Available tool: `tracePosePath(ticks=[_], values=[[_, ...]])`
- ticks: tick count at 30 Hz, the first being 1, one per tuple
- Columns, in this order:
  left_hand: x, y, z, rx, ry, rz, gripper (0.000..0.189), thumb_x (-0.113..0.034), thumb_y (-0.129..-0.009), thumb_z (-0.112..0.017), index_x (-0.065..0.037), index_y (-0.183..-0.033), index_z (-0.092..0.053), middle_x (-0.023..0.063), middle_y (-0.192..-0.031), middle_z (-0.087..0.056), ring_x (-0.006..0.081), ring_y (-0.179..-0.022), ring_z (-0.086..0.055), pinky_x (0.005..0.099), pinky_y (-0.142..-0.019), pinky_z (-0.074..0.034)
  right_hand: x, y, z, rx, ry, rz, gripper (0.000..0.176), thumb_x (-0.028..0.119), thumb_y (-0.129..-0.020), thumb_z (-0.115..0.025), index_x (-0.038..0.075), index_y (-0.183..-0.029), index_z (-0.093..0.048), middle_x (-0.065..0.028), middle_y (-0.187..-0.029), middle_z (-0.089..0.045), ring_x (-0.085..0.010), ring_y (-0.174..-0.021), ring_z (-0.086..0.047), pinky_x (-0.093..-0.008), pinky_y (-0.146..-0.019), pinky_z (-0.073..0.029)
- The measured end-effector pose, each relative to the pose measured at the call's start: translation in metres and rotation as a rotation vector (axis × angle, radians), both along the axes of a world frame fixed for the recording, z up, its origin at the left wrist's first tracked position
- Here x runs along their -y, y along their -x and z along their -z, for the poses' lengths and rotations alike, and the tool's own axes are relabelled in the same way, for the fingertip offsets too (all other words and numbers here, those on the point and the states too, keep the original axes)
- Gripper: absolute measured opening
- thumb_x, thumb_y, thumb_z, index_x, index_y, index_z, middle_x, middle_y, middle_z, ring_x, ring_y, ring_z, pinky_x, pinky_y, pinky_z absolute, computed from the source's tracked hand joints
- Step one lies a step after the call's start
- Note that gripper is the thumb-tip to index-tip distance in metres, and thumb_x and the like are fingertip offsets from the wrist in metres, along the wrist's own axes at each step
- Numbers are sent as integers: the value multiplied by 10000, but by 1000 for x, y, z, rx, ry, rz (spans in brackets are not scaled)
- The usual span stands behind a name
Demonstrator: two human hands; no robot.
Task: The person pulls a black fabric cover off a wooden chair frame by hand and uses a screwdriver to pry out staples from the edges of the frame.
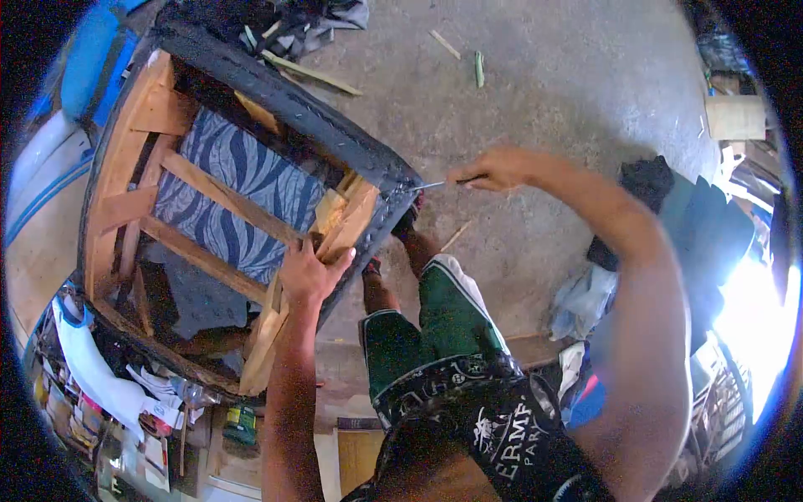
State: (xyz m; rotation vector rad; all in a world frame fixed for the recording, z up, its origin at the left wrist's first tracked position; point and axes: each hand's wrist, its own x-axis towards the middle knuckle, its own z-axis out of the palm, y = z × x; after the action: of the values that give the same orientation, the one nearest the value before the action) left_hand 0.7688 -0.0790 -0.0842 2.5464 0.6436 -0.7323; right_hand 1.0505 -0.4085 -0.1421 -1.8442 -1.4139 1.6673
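Note:
An upholstered furniture frame (213, 197) stands tilted on my left, its bare wooden rails facing up and dark covering around its outer sides. My left hand (309, 272) grips the wooden rail (350, 224) near the frame's right corner, fingers bent over the wood. Patterned blue-grey fabric (242, 167) shows between the slats. In my right hand (495, 170) is a screwdriver-like tool (431, 185) with a thin metal shaft, its handle mostly hidden by my closed fingers. The tool's tip meets the dark covering (393, 180) at that same corner.
Wood offcuts (314, 74) and a small green strip (479, 69) lie on the concrete floor (552, 75). Dark cloth (330, 25) is heaped behind the frame. Bags and fabric (585, 297) are piled at right. Blue-and-white objects (63, 151) stand at the far left.

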Motion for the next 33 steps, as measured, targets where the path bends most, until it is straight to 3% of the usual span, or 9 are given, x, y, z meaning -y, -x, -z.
tracePosePath(ticks=[2,8,10,14,16,23,25,29,33], values=[[2,-1,-1,-50,-32,-7,816,-686,-677,-723,-4,-1116,-624,221,-1060,-617,403,-978,-611,490,-796,-525,13,5,21,-95,-180,149,398,364,-979,-531,311,-1374,-539,-147,-995,-710,-406,-869,-673,-489,-809,-541],[2,-8,-1,-88,20,6,826,-661,-690,-732,35,-1115,-597,235,-1066,-602,417,-968,-599,492,-812,-514,-21,-12,-38,-29,105,30,418,379,-985,-537,307,-1397,-513,-177,-1006,-697,-402,-862,-669,-489,-785,-535],[3,-6,-4,-99,11,37,838,-655,-693,-735,53,-1118,-588,242,-1065,-601,425,-961,-594,496,-818,-509,-33,-11,-60,16,118,33,411,351,-960,-587,335,-1369,-546,-179,-875,-681,-407,-713,-626,-486,-659,-500],[5,-6,-1,-52,-38,38,876,-673,-696,-718,74,-1130,-574,268,-1087,-600,445,-970,-582,502,-849,-493,-3,-11,5,-54,-5,63,429,339,-950,-595,333,-1375,-538,-190,-845,-672,-412,-689,-616,-491,-644,-491],[5,-4,1,7,-24,55,895,-679,-697,-711,78,-1151,-568,268,-1094,-602,442,-986,-580,504,-841,-493,1,-7,25,-48,22,-23,427,431,-989,-503,356,-1410,-486,-189,-1000,-692,-411,-871,-665,-512,-777,-515],[10,-9,-3,-76,-38,56,821,-658,-705,-716,0,-1178,-579,253,-1092,-602,446,-1003,-584,512,-829,-495,-9,-5,-28,-86,134,84,420,462,-979,-509,366,-1388,-517,-147,-1084,-697,-392,-901,-669,-479,-799,-519],[9,-11,-1,-73,-15,41,819,-652,-705,-719,-2,-1181,-574,250,-1093,-602,446,-1008,-584,514,-828,-495,-5,-11,-9,-117,90,106,461,378,-935,-608,364,-1387,-518,-173,-879,-680,-382,-783,-645,-487,-705,-499],[6,-2,5,-21,-46,68,820,-637,-702,-732,-10,-1202,-557,241,-1070,-605,445,-998,-588,516,-808,-501,18,11,72,-143,-83,180,405,427,-967,-550,362,-1367,-540,-131,-1035,-707,-364,-836,-669,-476,-760,-517],[8,-3,2,-5,-65,76,791,-622,-704,-742,-13,-1178,-570,237,-1053,-606,441,-974,-594,517,-790,-504,17,13,85,-32,-149,45,417,430,-952,-571,361,-1362,-545,-144,-1031,-704,-365,-859,-676,-470,-773,-525]])
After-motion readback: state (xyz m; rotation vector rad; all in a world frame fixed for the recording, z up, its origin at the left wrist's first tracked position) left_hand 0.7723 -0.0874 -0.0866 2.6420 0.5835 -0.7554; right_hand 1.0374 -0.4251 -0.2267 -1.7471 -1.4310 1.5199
